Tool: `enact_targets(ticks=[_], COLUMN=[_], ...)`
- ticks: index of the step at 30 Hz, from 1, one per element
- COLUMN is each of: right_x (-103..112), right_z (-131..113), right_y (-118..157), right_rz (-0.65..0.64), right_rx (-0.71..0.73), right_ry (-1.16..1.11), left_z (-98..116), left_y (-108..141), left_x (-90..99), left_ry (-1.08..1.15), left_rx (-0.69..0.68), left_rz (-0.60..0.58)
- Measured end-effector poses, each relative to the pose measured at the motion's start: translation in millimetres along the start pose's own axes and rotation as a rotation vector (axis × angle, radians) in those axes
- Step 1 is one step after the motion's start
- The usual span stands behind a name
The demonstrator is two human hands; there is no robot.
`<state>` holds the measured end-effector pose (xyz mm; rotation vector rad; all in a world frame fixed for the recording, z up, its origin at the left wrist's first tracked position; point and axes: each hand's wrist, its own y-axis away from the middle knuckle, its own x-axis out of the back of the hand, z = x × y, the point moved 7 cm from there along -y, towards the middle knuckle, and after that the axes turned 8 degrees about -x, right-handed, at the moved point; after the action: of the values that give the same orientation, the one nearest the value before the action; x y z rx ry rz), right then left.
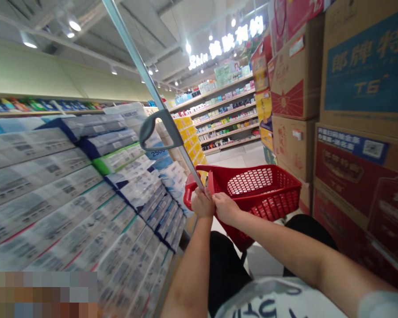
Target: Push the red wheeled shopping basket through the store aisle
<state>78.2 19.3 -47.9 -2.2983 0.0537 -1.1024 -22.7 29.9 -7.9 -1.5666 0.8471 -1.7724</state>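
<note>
A long metal pole (152, 90) with a grey loop handle (162, 130) slants from the top of the view down to my hands. Near its lower visible part, my left hand (203, 203) is closed around it. My right hand (226, 208) is also closed, right beside my left one and against the near left end of a red shopping basket (272, 201). What its fingers grip is hidden. The basket has slotted walls and a red handle, and its inside looks bare where it shows. Both hands are low in front of my body.
Stacked packs of paper goods (53, 190) line the left side. Cardboard cartons (295, 70) rise close on the right. Yellow packs (189, 134) stand ahead on the left. Stocked shelves (225, 110) run across the back, beyond a strip of pale floor (242, 157).
</note>
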Motion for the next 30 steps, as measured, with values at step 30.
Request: enact_targets(ticks=[30], right_x=[8.5], right_z=[17.5], right_y=[17.9], right_rz=[-0.026], right_rx=[-0.017], right_ry=[0.032], left_z=[4.1], left_y=[1.5], left_x=[1.9], left_ry=[-0.002], left_rx=[-0.013], left_rz=[-0.054])
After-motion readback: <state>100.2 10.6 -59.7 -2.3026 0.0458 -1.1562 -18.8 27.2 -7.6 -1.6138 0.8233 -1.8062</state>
